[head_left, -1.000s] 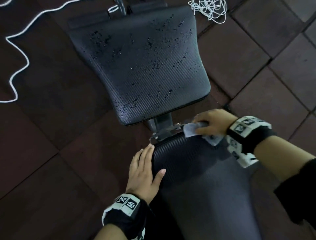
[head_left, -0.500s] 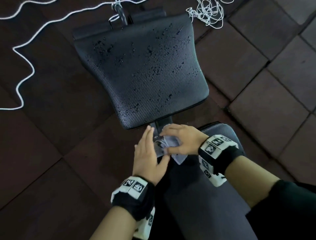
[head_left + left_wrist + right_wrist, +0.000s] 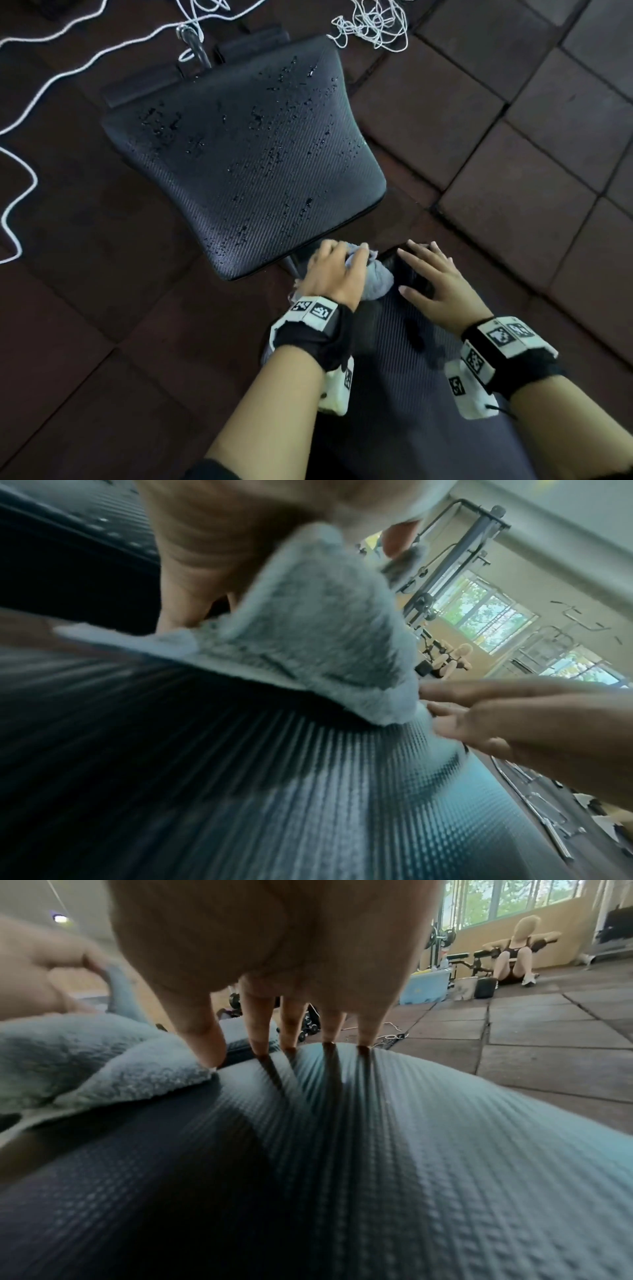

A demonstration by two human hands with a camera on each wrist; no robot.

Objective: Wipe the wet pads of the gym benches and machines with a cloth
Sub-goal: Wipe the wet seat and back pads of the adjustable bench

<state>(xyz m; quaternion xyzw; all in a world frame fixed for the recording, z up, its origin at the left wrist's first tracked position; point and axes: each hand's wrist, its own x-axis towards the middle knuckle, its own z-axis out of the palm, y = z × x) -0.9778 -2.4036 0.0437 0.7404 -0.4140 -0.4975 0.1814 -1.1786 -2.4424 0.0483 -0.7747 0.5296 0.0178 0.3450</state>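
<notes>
At far end of near bench pad (image 3: 404, 394), our left hand (image 3: 334, 270) clutches bunched cloth (image 3: 479, 284); right hand (image 3: 435, 284) flat, fingers spread, holding nothing. We judge cloth soft, light, absorbent: grip bunched middle. Droplet-covered far pad (image 3: 246, 164) unwiped.

The right hand (image 3: 274, 961) fills the top of the right wrist view, its straight fingers (image 3: 329, 1031) pointing down onto the ribbed dark bench pad (image 3: 394, 1150). Its thumb tip lies against a fluffy grey-blue cloth (image 3: 85, 1064) bunched at the left. The left hand (image 3: 37, 969), blurred, seems to hold that cloth. Far behind, a person (image 3: 517, 953) sits on the tiled floor (image 3: 548, 1031) under windows.
</notes>
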